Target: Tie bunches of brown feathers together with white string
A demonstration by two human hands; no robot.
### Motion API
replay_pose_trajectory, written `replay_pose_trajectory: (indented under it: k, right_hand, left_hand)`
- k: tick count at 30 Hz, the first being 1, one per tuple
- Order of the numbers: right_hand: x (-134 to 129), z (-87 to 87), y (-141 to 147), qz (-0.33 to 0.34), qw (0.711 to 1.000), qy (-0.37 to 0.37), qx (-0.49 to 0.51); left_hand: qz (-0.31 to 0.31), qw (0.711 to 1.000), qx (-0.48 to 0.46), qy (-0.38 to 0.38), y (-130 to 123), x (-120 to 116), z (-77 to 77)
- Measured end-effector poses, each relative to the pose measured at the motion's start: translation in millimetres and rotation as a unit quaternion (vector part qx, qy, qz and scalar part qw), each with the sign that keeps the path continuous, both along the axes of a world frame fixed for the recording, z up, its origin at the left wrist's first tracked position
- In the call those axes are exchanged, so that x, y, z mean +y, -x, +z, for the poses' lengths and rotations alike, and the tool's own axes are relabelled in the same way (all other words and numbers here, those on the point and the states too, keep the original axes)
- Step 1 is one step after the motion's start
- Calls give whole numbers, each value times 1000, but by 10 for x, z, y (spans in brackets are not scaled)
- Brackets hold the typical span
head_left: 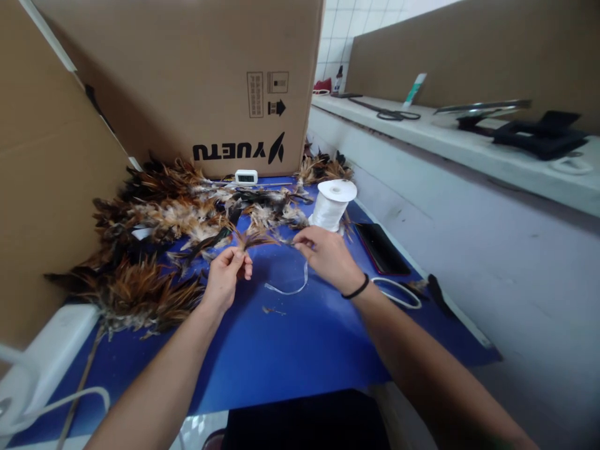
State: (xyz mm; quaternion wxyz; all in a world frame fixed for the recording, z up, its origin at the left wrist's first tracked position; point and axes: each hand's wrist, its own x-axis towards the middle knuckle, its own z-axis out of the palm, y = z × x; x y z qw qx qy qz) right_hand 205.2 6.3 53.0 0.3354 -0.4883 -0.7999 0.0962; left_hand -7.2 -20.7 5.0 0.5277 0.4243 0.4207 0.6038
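My left hand (228,273) pinches a small bunch of brown feathers (253,239) between thumb and fingers, the tips fanning out to the right. Thumb and forefinger of my right hand (325,256) are closed at the quill end of the same feathers. Right behind that hand stands a spool of white ribbon (330,206). A thin clear strip (288,292) curls on the blue table (281,356) below, and a tiny loose feather bit (273,310) lies nearer to me.
Heaps of brown and black feathers (145,287) cover the left and back. A large cardboard box (187,81) stands behind, with a small digital clock (246,177) before it. At right lie a black phone (382,249) and a white loop (398,294); scissors (398,115) rest on the ledge.
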Motion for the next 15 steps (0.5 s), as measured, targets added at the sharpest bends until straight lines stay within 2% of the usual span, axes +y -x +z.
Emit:
replay_pose_trajectory:
  k: [3,7,11,15]
  right_hand:
    - [268,82,-106,-35,986,36,-160]
    - [521,31,-149,-50,937,96,-332]
    - [575,-50,-156,-64,917,110,-377]
    - [598,-97,-169,-55,918,121,-373]
  left_hand:
    - [12,999,-30,8,10,8,3]
    - [26,999,-37,9,26,21,8]
    - [38,998,-40,10,34,31,4]
    - [37,998,-38,20,23,26,11]
